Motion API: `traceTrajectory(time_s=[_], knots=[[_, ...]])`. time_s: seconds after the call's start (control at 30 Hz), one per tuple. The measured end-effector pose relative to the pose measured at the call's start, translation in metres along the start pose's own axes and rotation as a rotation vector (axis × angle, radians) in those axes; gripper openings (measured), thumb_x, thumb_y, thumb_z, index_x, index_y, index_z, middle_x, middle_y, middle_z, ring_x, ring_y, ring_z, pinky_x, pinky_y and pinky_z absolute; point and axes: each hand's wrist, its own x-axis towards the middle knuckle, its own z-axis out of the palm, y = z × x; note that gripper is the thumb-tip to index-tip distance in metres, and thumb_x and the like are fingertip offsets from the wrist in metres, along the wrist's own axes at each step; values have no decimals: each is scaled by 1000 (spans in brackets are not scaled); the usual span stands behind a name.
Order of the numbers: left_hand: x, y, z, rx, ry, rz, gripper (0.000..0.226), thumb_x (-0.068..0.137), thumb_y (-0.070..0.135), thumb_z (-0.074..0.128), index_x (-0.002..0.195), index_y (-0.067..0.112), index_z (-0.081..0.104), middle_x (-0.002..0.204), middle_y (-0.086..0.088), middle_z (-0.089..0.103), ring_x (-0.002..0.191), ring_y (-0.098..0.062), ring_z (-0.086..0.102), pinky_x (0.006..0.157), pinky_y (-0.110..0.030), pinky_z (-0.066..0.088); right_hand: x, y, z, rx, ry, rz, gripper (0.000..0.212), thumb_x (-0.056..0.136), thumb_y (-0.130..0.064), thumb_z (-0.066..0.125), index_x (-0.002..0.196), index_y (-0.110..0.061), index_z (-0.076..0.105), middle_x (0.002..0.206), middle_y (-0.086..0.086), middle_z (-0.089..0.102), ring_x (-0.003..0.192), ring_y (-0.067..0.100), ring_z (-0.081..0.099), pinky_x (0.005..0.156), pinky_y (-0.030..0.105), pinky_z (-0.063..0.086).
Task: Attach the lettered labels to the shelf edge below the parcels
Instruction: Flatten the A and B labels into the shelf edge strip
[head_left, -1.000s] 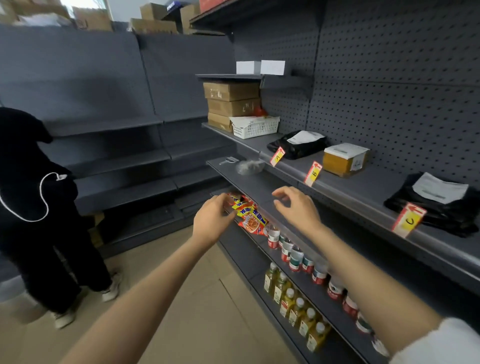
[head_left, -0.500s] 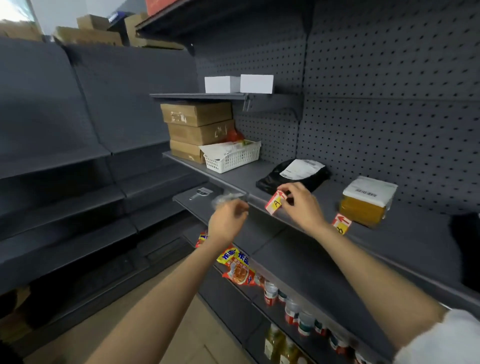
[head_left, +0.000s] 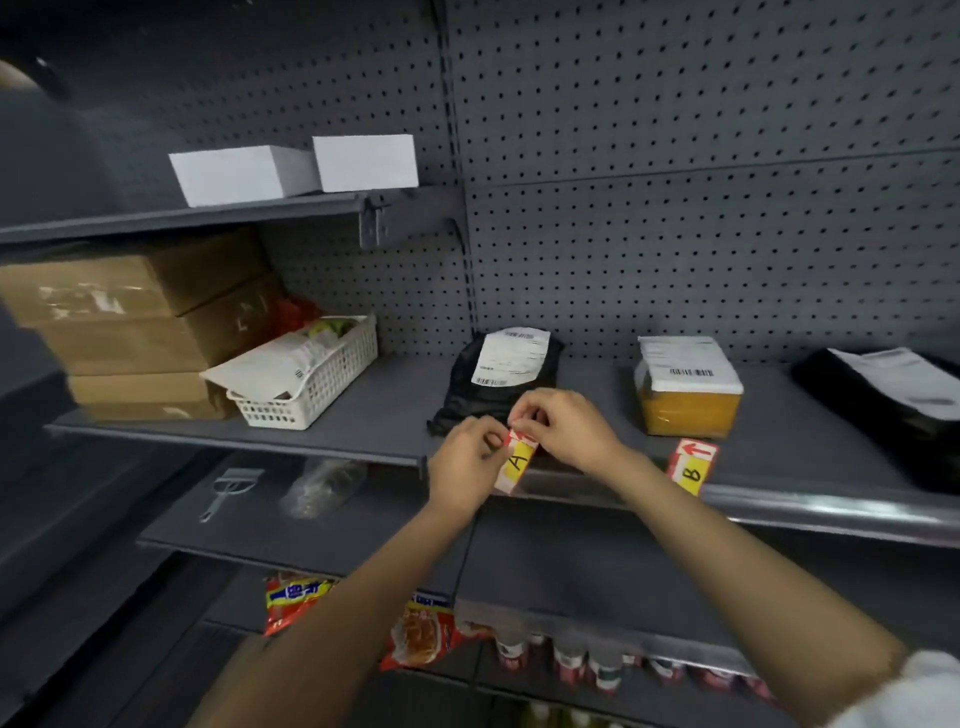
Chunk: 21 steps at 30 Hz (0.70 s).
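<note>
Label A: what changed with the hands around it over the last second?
Both hands rose from the snack shelf to label A. The right hand took its top first; the left hand then joined, pinching its left edge. Label B and the parcels stayed put.

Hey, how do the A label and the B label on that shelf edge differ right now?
The A label is pinched at its top by both the left hand and the right hand; the B label hangs untouched. A sits below the black parcel, B below the yellow parcel. B's red arrow shows fully; A's top is covered by fingers. Both are yellow with red trim and handwritten letters.
</note>
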Motion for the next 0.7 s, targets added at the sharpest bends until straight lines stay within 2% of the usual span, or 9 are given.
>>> traceTrajectory(time_s=[0.17,0.23,0.37,0.47,0.7], knots=[[-5,-13,3,-193,-16,65,7,80,13,67,84,18,64,84,1,62,68,-1,53,69,-27,48,-11,-4,7,-3,30,52,5,85,-21,63,86,-23,67,86,-8,64,78,9,58,73,31,48],[-6,-18,-2,-157,-27,140,8,82,12,65,86,18,63,85,0,61,69,-4,54,67,-29,48,-14,-11,10,-21,50,61,5,85,-21,63,86,-22,67,87,-5,65,78,10,59,73,30,48],[5,-27,-22,91,-90,326,10,84,12,60,91,17,64,89,-3,61,81,-22,60,68,-37,48,-21,-18,23,-68,51,84,5,85,-18,62,89,-21,64,90,-4,67,83,11,63,77,33,51],[5,-34,-31,209,-120,361,12,84,15,62,94,19,66,91,-4,62,87,-23,59,70,-35,46,-27,-22,37,-129,67,91,6,86,-16,61,90,-19,64,91,-2,65,84,13,62,75,31,51],[-18,-59,-31,122,-27,353,21,84,7,60,103,14,66,99,-5,64,95,-21,54,79,-31,44,-49,-16,46,-284,178,86,8,87,-15,59,89,-17,66,95,1,60,91,17,52,71,23,39]])
